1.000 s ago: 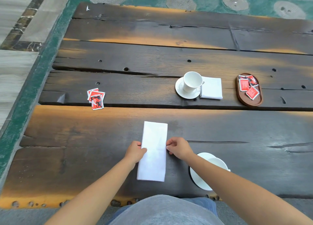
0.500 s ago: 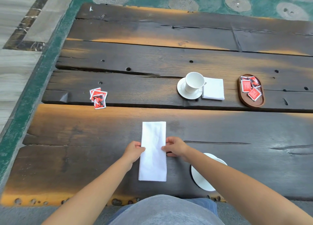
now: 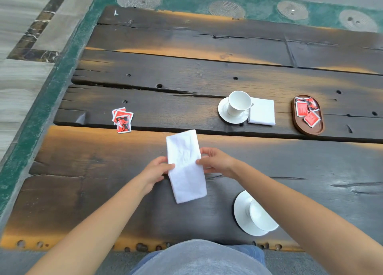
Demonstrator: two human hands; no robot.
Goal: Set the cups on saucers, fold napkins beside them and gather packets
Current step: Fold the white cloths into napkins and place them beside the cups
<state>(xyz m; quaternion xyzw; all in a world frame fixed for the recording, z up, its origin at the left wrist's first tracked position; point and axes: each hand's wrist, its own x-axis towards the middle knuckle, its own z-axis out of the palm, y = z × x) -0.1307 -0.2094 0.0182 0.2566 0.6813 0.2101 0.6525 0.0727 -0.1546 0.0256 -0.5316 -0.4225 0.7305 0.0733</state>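
A long white napkin (image 3: 185,167) lies folded into a strip on the near plank, tilted slightly. My left hand (image 3: 155,171) pinches its left edge and my right hand (image 3: 216,161) pinches its right edge, at mid-length. By my right forearm a white cup (image 3: 262,215) sits on a saucer (image 3: 241,214), partly hidden by the arm. Farther back another white cup (image 3: 238,102) stands on its saucer (image 3: 224,114) with a folded napkin (image 3: 262,111) beside it. Red packets (image 3: 122,119) lie loose at the left. More red packets (image 3: 306,111) lie in a brown oval tray (image 3: 310,129).
The dark wooden plank table (image 3: 207,77) has gaps and holes between its boards. Its near edge runs along my lap. A green-bordered stone floor (image 3: 31,129) lies beyond the left edge.
Both hands have lifted the napkin's middle slightly and turned it, so the strip now slants and its far end sits higher in view.
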